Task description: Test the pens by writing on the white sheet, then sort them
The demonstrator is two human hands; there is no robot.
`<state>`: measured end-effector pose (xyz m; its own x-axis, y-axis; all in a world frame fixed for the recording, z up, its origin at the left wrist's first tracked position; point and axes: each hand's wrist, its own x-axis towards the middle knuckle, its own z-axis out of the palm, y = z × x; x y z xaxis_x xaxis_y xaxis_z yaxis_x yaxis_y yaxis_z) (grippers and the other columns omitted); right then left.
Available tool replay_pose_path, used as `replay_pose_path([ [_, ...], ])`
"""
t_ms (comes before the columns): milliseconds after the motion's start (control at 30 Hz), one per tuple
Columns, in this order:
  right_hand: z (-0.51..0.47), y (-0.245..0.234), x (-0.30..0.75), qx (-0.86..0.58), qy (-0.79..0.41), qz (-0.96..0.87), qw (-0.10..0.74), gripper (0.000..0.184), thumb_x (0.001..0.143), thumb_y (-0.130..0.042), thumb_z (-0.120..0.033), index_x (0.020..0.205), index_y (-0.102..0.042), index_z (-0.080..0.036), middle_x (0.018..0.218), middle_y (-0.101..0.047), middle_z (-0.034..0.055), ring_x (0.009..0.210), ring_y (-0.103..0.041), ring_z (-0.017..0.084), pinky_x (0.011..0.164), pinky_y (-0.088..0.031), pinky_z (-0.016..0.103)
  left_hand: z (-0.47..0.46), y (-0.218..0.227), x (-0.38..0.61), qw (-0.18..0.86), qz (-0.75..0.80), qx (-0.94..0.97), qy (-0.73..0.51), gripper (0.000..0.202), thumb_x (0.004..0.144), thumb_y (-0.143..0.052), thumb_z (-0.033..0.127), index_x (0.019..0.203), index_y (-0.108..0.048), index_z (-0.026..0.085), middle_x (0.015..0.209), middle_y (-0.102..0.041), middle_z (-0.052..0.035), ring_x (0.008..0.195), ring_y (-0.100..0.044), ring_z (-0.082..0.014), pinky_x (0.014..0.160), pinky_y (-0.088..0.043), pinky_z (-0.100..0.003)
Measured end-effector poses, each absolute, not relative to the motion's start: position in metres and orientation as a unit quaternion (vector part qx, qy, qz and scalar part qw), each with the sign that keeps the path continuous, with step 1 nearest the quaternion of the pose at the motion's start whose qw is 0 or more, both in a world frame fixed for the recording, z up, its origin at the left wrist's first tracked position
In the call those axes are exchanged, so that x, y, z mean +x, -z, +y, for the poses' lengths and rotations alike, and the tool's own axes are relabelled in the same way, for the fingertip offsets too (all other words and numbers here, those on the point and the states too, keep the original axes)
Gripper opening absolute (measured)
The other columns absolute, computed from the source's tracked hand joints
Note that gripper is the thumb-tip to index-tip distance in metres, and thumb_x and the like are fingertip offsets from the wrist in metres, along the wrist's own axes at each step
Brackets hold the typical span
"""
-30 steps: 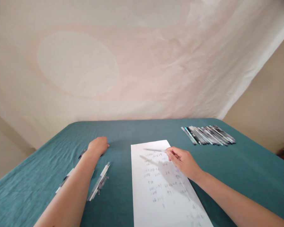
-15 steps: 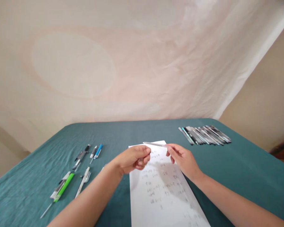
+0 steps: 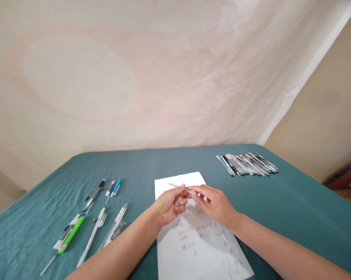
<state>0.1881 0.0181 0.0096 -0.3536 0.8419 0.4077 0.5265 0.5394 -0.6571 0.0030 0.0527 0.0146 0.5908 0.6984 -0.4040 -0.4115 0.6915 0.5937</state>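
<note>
Above the upper part of a white sheet of paper [image 3: 178,268] with handwriting, my two hands are close together. My left hand [image 3: 173,205] is closed, its thumb and fingers pinching a slim, pale pen refill [image 3: 190,191]. The refill's thin tip points left beyond the thumb. From the other side, my right hand [image 3: 212,202] grips the same refill's right end between thumb and fingertips. Part of the refill is hidden by the fingers, and whether a second small piece is in my left palm I cannot make out.
A tight row of slim pens or refills [image 3: 247,164] lies at the back right of the green cloth-covered table [image 3: 140,161]. Left of the paper lie several pen parts, among them a green pen [image 3: 72,235], a blue pen [image 3: 116,187] and a white pen [image 3: 92,237].
My hands have come together. My left hand has turned its palm up and taken hold of the refill, which only my right hand held before.
</note>
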Motion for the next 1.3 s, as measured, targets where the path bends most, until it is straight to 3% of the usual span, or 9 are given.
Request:
replay_pose_path([
  [300, 0.02, -0.012, 0.19, -0.393, -0.268, -0.805, 0.353, 0.033, 0.092, -0.043, -0.031, 0.122, -0.053, -0.026, 0.103, -0.062, 0.0053, 0.083, -0.058, 0.014, 0.077, -0.045, 0.027, 0.056, -0.006, 0.0, 0.866, 0.294, 0.253, -0.316, 0.007, 0.082, -0.053, 0.007, 0.084, -0.059, 0.007, 0.072, -0.057, -0.0041, 0.041, -0.032, 0.0002, 0.035, -0.024, -0.01],
  [433, 0.022, -0.012, 0.192, -0.366, -0.299, -0.812, 0.342, 0.031, 0.093, -0.039, -0.031, 0.12, -0.054, -0.023, 0.103, -0.062, 0.0058, 0.088, -0.057, 0.015, 0.079, -0.044, 0.027, 0.056, -0.006, -0.001, 0.877, 0.284, 0.262, -0.287, 0.006, 0.081, -0.053, 0.007, 0.082, -0.06, 0.006, 0.071, -0.055, -0.0037, 0.042, -0.031, 0.0001, 0.035, -0.021, -0.01],
  [567, 0.024, -0.011, 0.193, -0.381, -0.322, -0.796, 0.344, 0.027, 0.093, -0.04, -0.033, 0.107, -0.059, -0.021, 0.092, -0.064, 0.0042, 0.079, -0.058, 0.014, 0.073, -0.044, 0.025, 0.052, -0.01, 0.001, 0.889, 0.283, 0.26, -0.25, 0.006, 0.081, -0.055, 0.008, 0.077, -0.058, 0.004, 0.071, -0.053, -0.0039, 0.041, -0.028, 0.0008, 0.036, -0.02, -0.011],
  [733, 0.028, -0.013, 0.195, -0.375, -0.385, -0.775, 0.334, 0.025, 0.091, -0.043, -0.036, 0.096, -0.06, -0.019, 0.082, -0.062, 0.0025, 0.068, -0.054, 0.011, 0.066, -0.044, 0.024, 0.049, -0.01, 0.002, 0.902, 0.267, 0.256, -0.222, 0.012, 0.086, -0.053, 0.017, 0.085, -0.057, 0.006, 0.076, -0.053, -0.0052, 0.043, -0.027, 0.0002, 0.037, -0.019, -0.011],
  [967, 0.03, -0.013, 0.201, -0.371, -0.559, -0.699, 0.247, 0.024, 0.087, -0.049, -0.038, 0.1, -0.055, -0.018, 0.081, -0.062, 0.001, 0.052, -0.041, 0.007, 0.048, -0.036, 0.019, 0.045, -0.005, 0.004, 0.893, 0.278, 0.287, -0.208, 0.009, 0.086, -0.054, 0.018, 0.087, -0.054, 0.009, 0.074, -0.055, -0.0069, 0.044, -0.03, -0.0018, 0.039, -0.017, -0.013],
  [1300, 0.03, -0.021, 0.207, -0.322, -0.624, -0.677, 0.223, 0.029, 0.085, -0.054, -0.041, 0.101, -0.052, -0.017, 0.081, -0.06, 0.0015, 0.059, -0.043, 0.008, 0.052, -0.036, 0.018, 0.042, -0.009, 0.006, 0.887, 0.275, 0.311, -0.201, 0.012, 0.086, -0.054, 0.022, 0.084, -0.05, 0.011, 0.071, -0.053, -0.0057, 0.044, -0.029, -0.0023, 0.041, -0.015, -0.014],
])
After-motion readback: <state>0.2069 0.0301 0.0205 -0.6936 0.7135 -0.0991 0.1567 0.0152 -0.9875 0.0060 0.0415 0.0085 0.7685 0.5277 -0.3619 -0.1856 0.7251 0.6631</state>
